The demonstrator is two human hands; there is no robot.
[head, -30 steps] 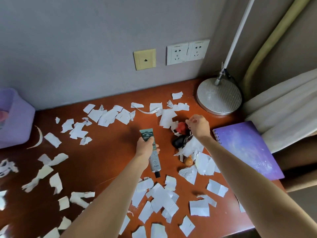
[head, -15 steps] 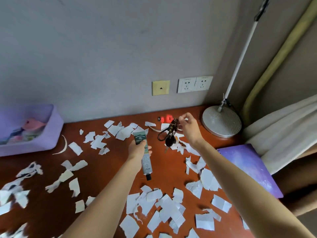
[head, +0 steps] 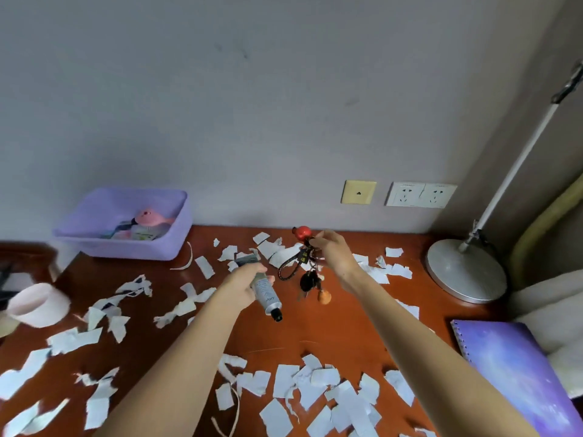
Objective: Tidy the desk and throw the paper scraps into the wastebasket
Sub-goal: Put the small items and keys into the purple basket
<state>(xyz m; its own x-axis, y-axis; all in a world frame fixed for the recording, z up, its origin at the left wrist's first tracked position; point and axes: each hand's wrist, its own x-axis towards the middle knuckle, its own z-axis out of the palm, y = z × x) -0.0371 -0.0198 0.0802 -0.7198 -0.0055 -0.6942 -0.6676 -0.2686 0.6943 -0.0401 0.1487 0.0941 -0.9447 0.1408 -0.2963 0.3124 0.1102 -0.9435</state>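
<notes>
littered desk (head: 315,339), left hand (head: 243,285) tube (head: 268,297) cap-down, right hand (head: 334,254) keychain (head: 308,280) dangling

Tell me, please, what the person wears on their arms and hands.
Nothing that shows. The left forearm and right forearm are bare right to the picture's lower edge, with no sleeves. The left hand and right hand have no gloves, and no watch, bracelet or ring is visible.

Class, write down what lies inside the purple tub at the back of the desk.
Inside the purple tub lie a pink object and some packets; its front wall hides the bottom.
</notes>
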